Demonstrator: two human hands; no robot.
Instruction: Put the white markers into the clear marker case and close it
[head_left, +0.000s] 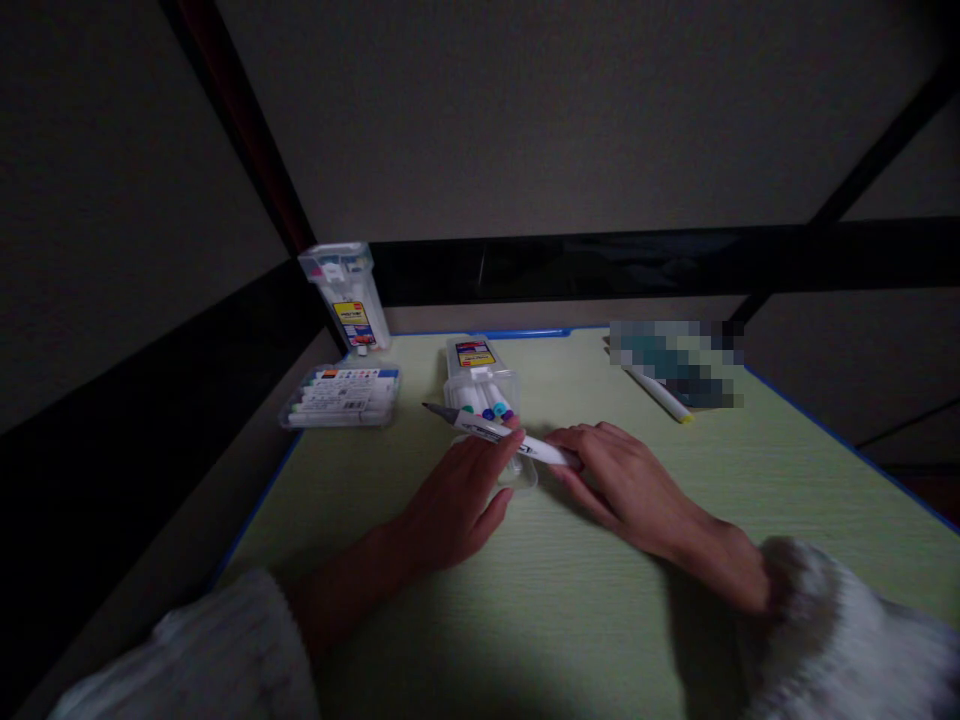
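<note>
A white marker (491, 430) with a dark cap pointing left lies across both my hands. My left hand (457, 500) pinches its middle with the fingertips closed on it. My right hand (626, 480) holds its right end, palm down on the pale green table (570, 600). Just behind the marker lies a clear plastic marker case (480, 375), open toward me, with several coloured marker ends showing inside.
At the back left a clear box of markers (346, 290) stands upright, and a second flat case of markers (341, 395) lies in front of it. A loose white pen with a yellow tip (660, 395) and a blurred item lie at the back right. Dark walls surround the table.
</note>
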